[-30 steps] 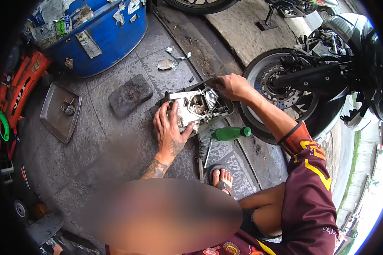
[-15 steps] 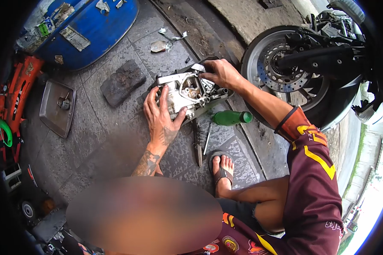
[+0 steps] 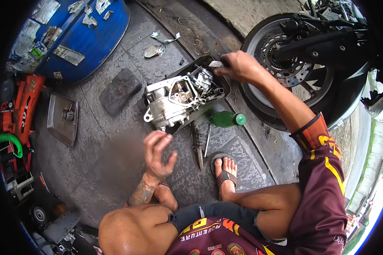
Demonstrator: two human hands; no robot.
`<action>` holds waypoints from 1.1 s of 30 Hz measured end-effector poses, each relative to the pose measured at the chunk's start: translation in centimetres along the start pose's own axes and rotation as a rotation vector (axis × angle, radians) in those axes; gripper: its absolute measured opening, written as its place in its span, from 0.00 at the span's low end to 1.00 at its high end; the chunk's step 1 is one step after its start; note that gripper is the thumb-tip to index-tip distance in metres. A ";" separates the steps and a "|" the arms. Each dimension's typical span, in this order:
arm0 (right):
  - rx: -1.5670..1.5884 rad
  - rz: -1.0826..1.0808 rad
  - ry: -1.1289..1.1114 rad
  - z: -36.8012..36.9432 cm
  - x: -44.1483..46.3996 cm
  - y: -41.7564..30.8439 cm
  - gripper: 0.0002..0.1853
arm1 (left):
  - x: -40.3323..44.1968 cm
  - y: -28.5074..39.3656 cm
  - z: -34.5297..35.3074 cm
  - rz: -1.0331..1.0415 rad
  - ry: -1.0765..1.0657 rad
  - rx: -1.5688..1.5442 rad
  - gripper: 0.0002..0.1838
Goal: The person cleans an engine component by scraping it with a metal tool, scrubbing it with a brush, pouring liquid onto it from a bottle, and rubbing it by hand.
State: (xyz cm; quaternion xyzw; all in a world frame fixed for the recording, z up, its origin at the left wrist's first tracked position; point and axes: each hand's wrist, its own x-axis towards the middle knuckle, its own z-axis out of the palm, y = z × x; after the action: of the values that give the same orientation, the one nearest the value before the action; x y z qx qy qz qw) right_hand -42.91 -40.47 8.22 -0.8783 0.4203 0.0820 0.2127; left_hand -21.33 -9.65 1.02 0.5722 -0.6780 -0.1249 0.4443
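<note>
A silver engine casting (image 3: 168, 102), with an opening that shows inner parts, rests in a dark shallow tray (image 3: 225, 91). Over the tray's far right end, my right hand (image 3: 244, 68) pinches a small flat whitish piece (image 3: 216, 64) whose kind I cannot make out. My left hand (image 3: 158, 155) hovers just on the near side of the casting, fingers bent and apart, holding nothing. A green bottle (image 3: 227, 119) lies near the tray. Beside it on the tiles are a slim metal rod (image 3: 207, 140) and a longer worn, dark tool (image 3: 198, 146).
A dark block (image 3: 120, 91) lies left of the tray. Farther left are a metal pan (image 3: 63, 117) with a small part inside, a red-orange machine (image 3: 27, 104) and a blue drum (image 3: 89, 46). A motorcycle wheel (image 3: 253, 46) stands at the right.
My left hand has come off the casting and drawn back toward me. My right hand has moved right, away from the casting, still pinching the whitish piece.
</note>
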 end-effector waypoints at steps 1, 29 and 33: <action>-0.035 -0.070 0.018 1.4 -0.3 0.5 0.25 | -0.8 0.1 0.7 0.010 -0.094 -0.093 0.23; 0.184 -0.354 0.054 -7.3 -2.4 -12.1 0.07 | -0.4 -0.2 0.2 -0.489 -1.125 -0.421 0.17; 0.451 -0.398 -0.213 -7.1 -3.3 -14.2 0.05 | -1.0 -0.9 0.0 -0.622 -0.701 -0.626 0.17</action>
State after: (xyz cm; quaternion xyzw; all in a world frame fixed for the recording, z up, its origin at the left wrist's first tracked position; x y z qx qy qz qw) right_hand -34.23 -33.39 19.93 -0.8605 0.2230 0.0350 0.4567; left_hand -20.78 -9.06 -0.06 0.5102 -0.5150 -0.6279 0.2832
